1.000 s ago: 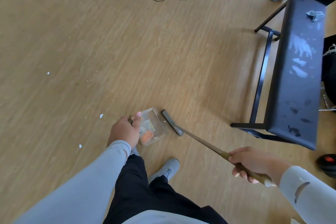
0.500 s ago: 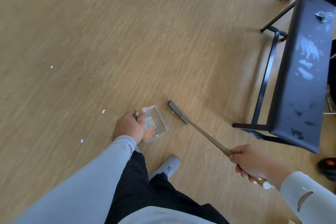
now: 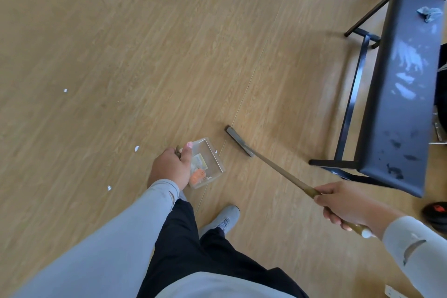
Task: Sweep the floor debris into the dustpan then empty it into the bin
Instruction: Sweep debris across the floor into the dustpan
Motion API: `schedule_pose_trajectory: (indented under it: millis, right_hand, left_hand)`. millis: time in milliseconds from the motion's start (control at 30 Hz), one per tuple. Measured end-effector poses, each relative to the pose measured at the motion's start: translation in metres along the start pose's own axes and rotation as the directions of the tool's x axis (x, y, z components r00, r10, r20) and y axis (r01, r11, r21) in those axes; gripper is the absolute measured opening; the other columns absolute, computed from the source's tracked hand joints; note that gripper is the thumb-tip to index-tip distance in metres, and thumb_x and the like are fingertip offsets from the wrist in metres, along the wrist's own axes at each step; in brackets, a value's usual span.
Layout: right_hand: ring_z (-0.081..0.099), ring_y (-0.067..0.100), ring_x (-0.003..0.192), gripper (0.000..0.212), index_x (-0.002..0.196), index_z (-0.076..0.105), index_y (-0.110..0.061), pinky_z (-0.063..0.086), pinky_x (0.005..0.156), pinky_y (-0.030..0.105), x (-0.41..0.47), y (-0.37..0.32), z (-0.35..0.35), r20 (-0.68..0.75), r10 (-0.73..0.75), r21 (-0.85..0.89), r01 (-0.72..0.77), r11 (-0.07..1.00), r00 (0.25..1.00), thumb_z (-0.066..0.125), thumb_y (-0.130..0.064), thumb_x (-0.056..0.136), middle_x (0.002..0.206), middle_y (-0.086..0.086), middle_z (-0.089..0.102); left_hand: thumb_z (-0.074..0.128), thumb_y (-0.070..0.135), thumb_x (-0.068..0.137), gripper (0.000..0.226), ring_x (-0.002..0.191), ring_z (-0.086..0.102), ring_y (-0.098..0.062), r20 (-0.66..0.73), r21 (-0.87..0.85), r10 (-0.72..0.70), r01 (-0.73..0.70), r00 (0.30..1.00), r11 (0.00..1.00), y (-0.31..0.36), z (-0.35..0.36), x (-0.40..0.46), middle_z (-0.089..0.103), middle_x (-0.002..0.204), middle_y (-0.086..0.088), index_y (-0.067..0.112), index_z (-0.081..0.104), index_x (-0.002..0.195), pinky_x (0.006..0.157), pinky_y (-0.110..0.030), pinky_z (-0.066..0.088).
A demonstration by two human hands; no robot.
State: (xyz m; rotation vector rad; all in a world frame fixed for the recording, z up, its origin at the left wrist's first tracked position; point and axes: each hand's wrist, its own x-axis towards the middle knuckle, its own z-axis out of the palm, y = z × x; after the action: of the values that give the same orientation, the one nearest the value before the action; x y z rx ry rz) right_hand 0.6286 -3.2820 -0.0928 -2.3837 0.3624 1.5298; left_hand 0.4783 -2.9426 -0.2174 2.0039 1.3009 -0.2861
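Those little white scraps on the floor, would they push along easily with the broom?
The white scraps look like thin torn paper, so probably very light and easily pushed. They may flutter or slide past the narrow broom head rather than roll.

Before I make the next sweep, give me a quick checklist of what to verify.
1. Left hand grips the dustpan: ok.
2. Right hand grips the broom handle: ok.
3. Broom head beyond the pan's open edge: ok.
4. White scrap lies between head and pan: ok.
5. All debris collected: not ok, scraps lie behind the left hand.
6. Bin within reach: cannot tell, none in view.
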Motion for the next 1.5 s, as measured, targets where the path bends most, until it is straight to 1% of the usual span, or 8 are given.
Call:
schedule_pose_trajectory:
  millis: [267, 333, 433, 600, 800, 1167, 1433, 1500]
  right_hand:
    - [0.060, 0.021, 0.062, 0.023, 0.111, 0.069, -0.005, 0.051, 0.054, 0.031, 0.005, -0.048, 0.064, 0.061, -0.059, -0.263, 0.073, 0.962, 0.996, 0.054, -0.009, 0.095, 0.082, 0.012, 0.069]
    - [0.054, 0.020, 0.056, 0.024, 0.112, 0.070, -0.009, 0.047, 0.050, 0.031, -0.001, -0.045, 0.062, 0.128, -0.048, -0.205, 0.073, 0.976, 0.991, 0.054, -0.010, 0.095, 0.075, 0.011, 0.065]
    - [0.047, 0.016, 0.048, 0.020, 0.114, 0.070, -0.022, 0.040, 0.043, 0.027, -0.012, -0.026, 0.033, 0.220, -0.034, 0.068, 0.019, 0.997, 0.975, 0.058, -0.015, 0.099, 0.065, 0.011, 0.060]
    - [0.049, 0.015, 0.045, 0.020, 0.114, 0.068, -0.029, 0.041, 0.043, 0.026, -0.026, -0.004, 0.022, 0.192, -0.053, 0.084, 0.037, 0.996, 0.980, 0.058, -0.017, 0.101, 0.061, 0.010, 0.061]
    - [0.048, 0.015, 0.046, 0.017, 0.112, 0.069, -0.022, 0.041, 0.044, 0.027, -0.017, -0.017, 0.011, 0.121, -0.039, 0.057, 0.033, 0.998, 0.992, 0.058, -0.016, 0.101, 0.062, 0.009, 0.063]
    - [0.053, 0.010, 0.037, 0.019, 0.096, 0.072, -0.027, 0.043, 0.039, 0.022, 0.011, -0.045, 0.023, -0.047, -0.129, -0.077, 0.125, 0.989, 0.991, 0.056, -0.018, 0.097, 0.051, 0.000, 0.063]
    - [0.076, 0.033, 0.074, 0.021, 0.093, 0.070, -0.010, 0.062, 0.068, 0.043, 0.053, -0.103, 0.038, -0.072, -0.213, -0.275, 0.186, 0.943, 0.974, 0.050, -0.008, 0.087, 0.076, 0.013, 0.076]
    - [0.075, 0.028, 0.069, 0.020, 0.092, 0.068, -0.012, 0.059, 0.059, 0.036, 0.055, -0.110, 0.044, -0.081, -0.211, -0.364, 0.168, 0.916, 0.974, 0.049, -0.008, 0.086, 0.075, 0.011, 0.075]
  left_hand:
    - [0.036, 0.075, 0.095, 0.057, 0.066, 0.058, -0.015, -0.019, -0.008, 0.004, -0.005, 1.000, 1.000, -0.002, 0.000, 0.001, 0.063, 0.073, 0.004, 0.024, 0.053, 0.076, 0.057, -0.033, 0.039]
    - [0.035, 0.076, 0.095, 0.058, 0.067, 0.058, -0.016, -0.011, -0.005, -0.002, 0.002, 1.000, 1.000, -0.003, 0.000, 0.001, 0.063, 0.075, 0.004, 0.023, 0.054, 0.079, 0.058, -0.034, 0.041]
    - [0.033, 0.079, 0.093, 0.068, 0.069, 0.060, -0.018, -0.010, -0.004, -0.007, 0.007, 1.000, 1.000, -0.006, 0.000, 0.001, 0.064, 0.078, 0.003, 0.017, 0.061, 0.091, 0.057, -0.034, 0.041]
    - [0.032, 0.079, 0.093, 0.078, 0.092, 0.067, -0.031, -0.013, 0.002, 0.007, -0.007, 1.000, 1.000, -0.007, 0.000, 0.001, 0.071, 0.105, -0.007, 0.012, 0.065, 0.118, 0.069, -0.038, 0.046]
    - [0.033, 0.077, 0.094, 0.066, 0.081, 0.063, -0.028, -0.014, -0.013, 0.000, 0.000, 1.000, 1.000, -0.005, -0.002, -0.001, 0.063, 0.082, 0.005, 0.018, 0.062, 0.097, 0.068, -0.039, 0.047]
    - [0.034, 0.076, 0.095, 0.066, 0.089, 0.067, -0.030, -0.004, -0.002, -0.005, 0.005, 1.000, 1.000, -0.004, -0.003, -0.005, 0.068, 0.092, 0.000, 0.017, 0.062, 0.104, 0.071, -0.038, 0.048]
    - [0.037, 0.069, 0.099, 0.061, 0.058, 0.050, -0.023, -0.102, -0.103, -0.124, 0.114, 0.987, 0.988, -0.024, -0.030, -0.008, 0.051, 0.062, 0.000, 0.018, 0.046, 0.066, 0.055, -0.035, 0.035]
    - [0.038, 0.070, 0.099, 0.063, 0.058, 0.052, -0.024, -0.128, -0.144, -0.172, 0.153, 0.977, 0.978, -0.023, -0.028, -0.007, 0.054, 0.064, -0.001, 0.016, 0.049, 0.068, 0.055, -0.035, 0.036]
